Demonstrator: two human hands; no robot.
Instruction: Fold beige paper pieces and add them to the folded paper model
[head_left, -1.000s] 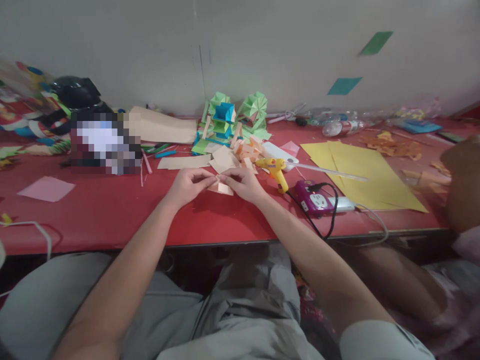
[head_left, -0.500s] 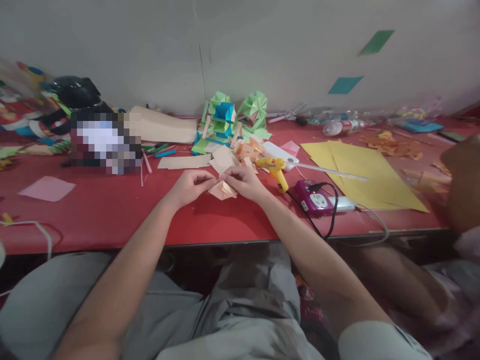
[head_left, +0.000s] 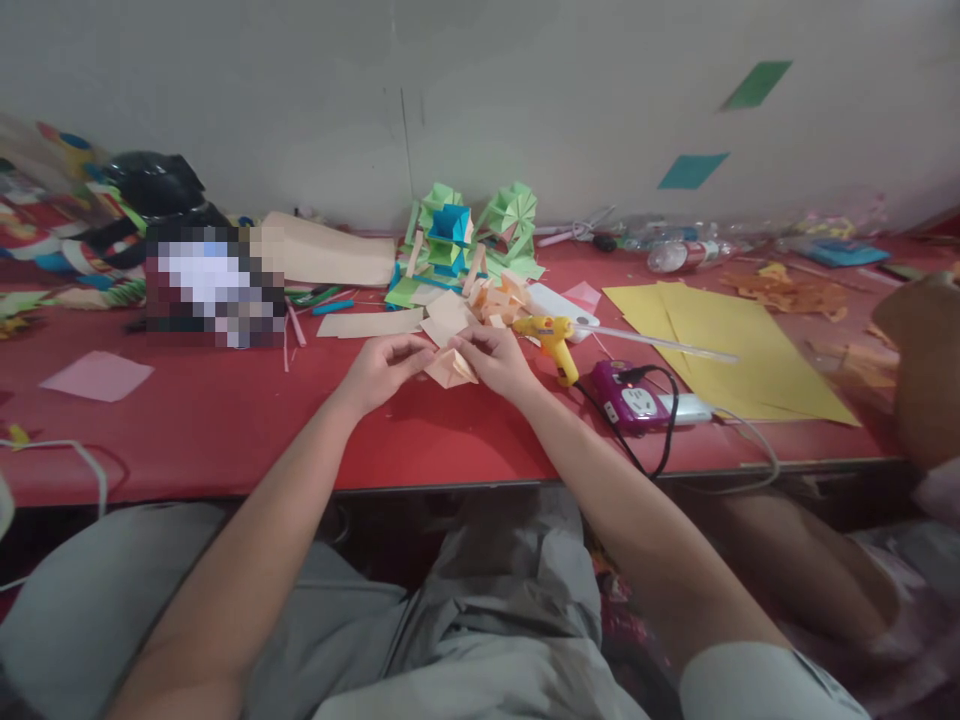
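A small folded peach paper is held between my two hands above the red table. My left hand pinches its left corner between thumb and fingers. On the other side, my right hand grips its right edge, fingers bent over the top. Just behind lie flat peach sheets and a pile of folded peach pieces. A yellow glue gun rests to the right of my right hand.
Behind stand green and blue paper models. A purple power block with cables and yellow sheets lie to the right. A pink square is at the left. Another person's arm is at the right edge.
The folded paper has shifted slightly right and up, and more of it shows between my hands. My right hand has moved slightly right, its fingertips farther from my left hand's.
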